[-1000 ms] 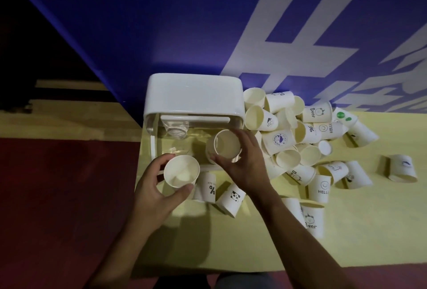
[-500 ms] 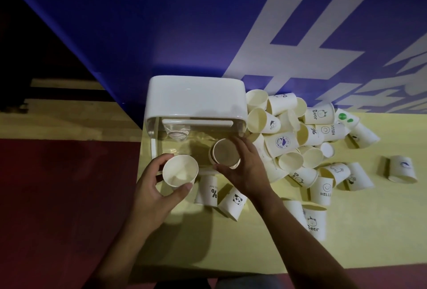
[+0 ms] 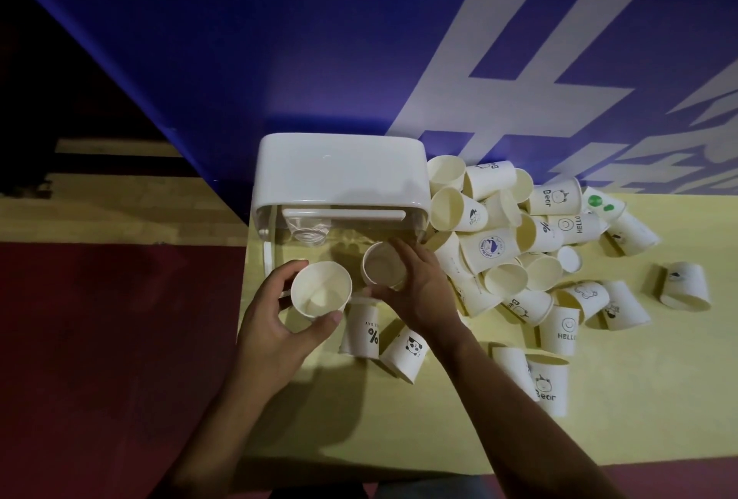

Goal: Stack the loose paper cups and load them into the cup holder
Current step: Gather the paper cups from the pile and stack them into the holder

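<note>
Blue wall panel with large white lettering (image 3: 279, 59) rises beyond both hands. Pale yellow tabletop (image 3: 399, 438) lies under the forearms, and dark red floor (image 3: 100, 339) shows to the left of the left hand.

White-lidded cup holder with a clear body (image 3: 339, 175) stands just beyond the fingertips; a clear ribbed part shows inside it, above the left hand.

Heap of loose cream paper cups with printed motifs (image 3: 493, 249) lies just right of the right hand, with most cups on their sides.

Left hand (image 3: 271, 323) curls thumb and fingers round an upright, empty cream paper cup (image 3: 321, 291).

Right hand (image 3: 419, 291) grips a second empty paper cup (image 3: 383, 269) by its rim against the holder's clear front; whether it sits inside cannot be told.

Two tipped cups, one marked "%" (image 3: 365, 333) and one with a panda (image 3: 405, 351), lie between the wrists.
</note>
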